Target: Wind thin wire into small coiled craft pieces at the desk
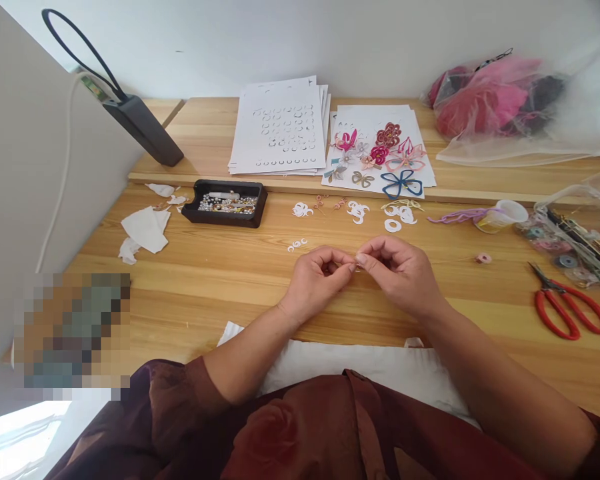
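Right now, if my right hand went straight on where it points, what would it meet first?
Your left hand comes first; your right hand's fingers point straight at it, though I can't tell if they touch.

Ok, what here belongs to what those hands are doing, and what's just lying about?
Part of the work: left hand and right hand pinching a tiny pale piece; white curled paper cutouts; black tray of beads.
Just lying about: red-handled steel scissors; crumpled white tissue; pink fabric in a clear plastic bag.
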`<state>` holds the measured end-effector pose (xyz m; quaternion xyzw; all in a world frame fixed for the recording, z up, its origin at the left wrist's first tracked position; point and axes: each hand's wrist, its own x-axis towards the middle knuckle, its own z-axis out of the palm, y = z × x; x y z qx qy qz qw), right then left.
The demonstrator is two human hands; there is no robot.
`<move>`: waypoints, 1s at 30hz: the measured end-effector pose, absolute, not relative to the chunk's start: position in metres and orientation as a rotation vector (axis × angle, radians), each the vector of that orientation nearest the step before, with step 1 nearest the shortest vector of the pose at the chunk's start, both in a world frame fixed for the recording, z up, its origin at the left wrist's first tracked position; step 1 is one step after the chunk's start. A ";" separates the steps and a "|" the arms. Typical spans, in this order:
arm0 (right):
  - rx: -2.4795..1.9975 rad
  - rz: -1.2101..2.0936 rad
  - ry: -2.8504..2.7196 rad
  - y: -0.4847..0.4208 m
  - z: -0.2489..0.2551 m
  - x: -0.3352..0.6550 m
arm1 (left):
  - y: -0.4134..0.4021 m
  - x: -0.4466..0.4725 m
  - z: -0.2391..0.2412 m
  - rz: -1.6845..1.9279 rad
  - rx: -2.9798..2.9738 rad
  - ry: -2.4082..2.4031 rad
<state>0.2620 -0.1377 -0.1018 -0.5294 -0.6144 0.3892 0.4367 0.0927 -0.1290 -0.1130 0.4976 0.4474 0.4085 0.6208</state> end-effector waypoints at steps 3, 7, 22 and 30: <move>-1.280 1.313 -1.315 -0.130 -0.101 0.268 | -0.129 0.092 -0.109 0.890 1.081 0.980; -1.283 1.533 -1.077 -0.126 -0.106 0.270 | -0.128 0.092 -0.107 0.880 0.977 0.908; -1.408 0.919 -1.467 -0.142 -0.107 0.253 | -0.123 0.094 -0.115 1.087 0.819 1.042; -1.257 0.291 -1.903 -0.150 -0.104 0.251 | -0.123 0.094 -0.122 1.108 1.008 1.090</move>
